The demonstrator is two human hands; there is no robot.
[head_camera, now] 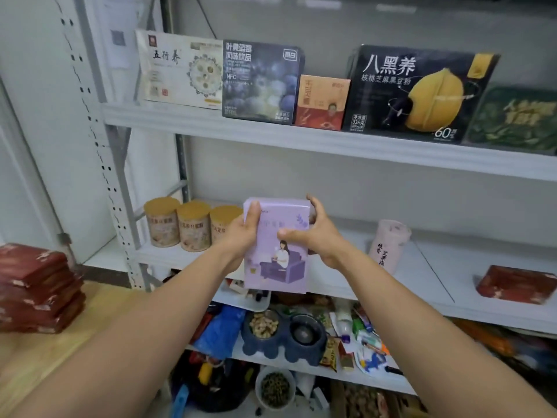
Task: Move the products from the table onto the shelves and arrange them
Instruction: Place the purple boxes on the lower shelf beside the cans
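Note:
I hold a lilac box (277, 263) upright in front of the middle shelf (422, 276). My left hand (241, 233) grips its left edge, thumb on the front. My right hand (316, 233) grips its right edge, thumb across the front and fingers behind. A stack of dark red flat boxes (39, 288) lies on the wooden table (90, 333) at the left. Three round gold-lidded tins (193, 226) stand at the left end of the middle shelf, just left of the box.
The top shelf (271, 137) carries a row of large boxes. A pink cup-shaped pack (388, 245) and one red flat box (515, 285) sit on the middle shelf at the right. Lower shelves hold a pet bowl (283, 333) and clutter.

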